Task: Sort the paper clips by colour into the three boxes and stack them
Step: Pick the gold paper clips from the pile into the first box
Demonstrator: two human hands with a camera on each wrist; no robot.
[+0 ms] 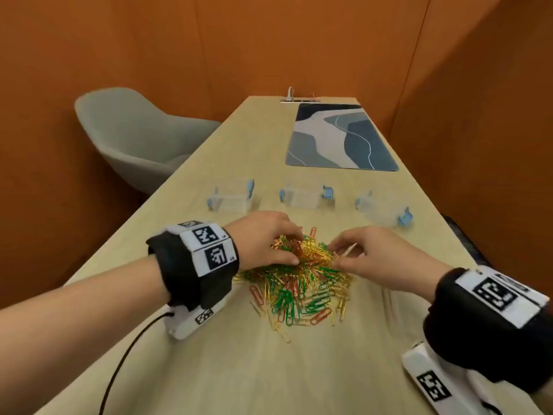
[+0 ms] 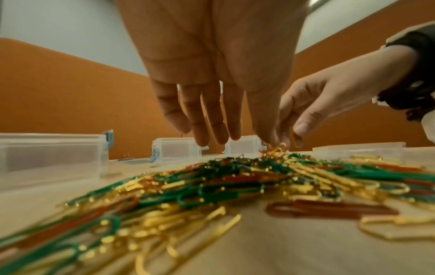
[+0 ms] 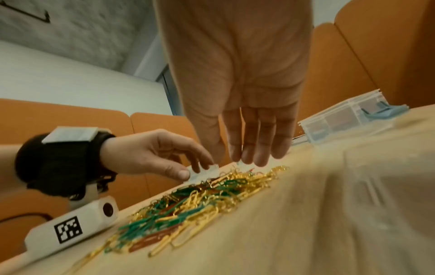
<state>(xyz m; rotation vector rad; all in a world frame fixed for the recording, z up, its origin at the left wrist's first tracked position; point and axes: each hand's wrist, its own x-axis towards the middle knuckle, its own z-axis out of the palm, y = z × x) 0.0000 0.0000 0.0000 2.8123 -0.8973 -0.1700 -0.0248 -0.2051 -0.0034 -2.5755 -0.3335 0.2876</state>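
A loose heap of paper clips [image 1: 299, 283] lies in the middle of the pale wood-grain surface [image 1: 269, 369], toward its near edge: thin bent-wire loops, some glossy gold metal, others coated green or red, tangled and overlapping, with a few strays spread flat at the heap's near side. In the left wrist view the gold ones glint while the coated ones look matt.

The left hand [image 1: 263, 238] reaches into the far left part of the heap; its fingers [image 2: 212, 121] hang down slightly apart over the clips, and whether they hold any cannot be told. The right hand [image 1: 380, 256] is at the heap's far right side, thumb and forefinger drawn together at a few gold clips [image 2: 278, 148] on the heap's crest; the other fingers [image 3: 256, 141] hang close together.

Beyond the heap, three small clear plastic boxes stand in a row across the surface, each rectangular with pale blue latches at its ends: left box [image 1: 232, 197], middle box [image 1: 302, 194], right box [image 1: 383, 209]. They stand well apart from one another.

Toward the far right corner lies a flat rectangular mat [image 1: 338, 136] with wavy blue and grey shapes. A grey moulded chair [image 1: 131, 133] stands off the left edge.
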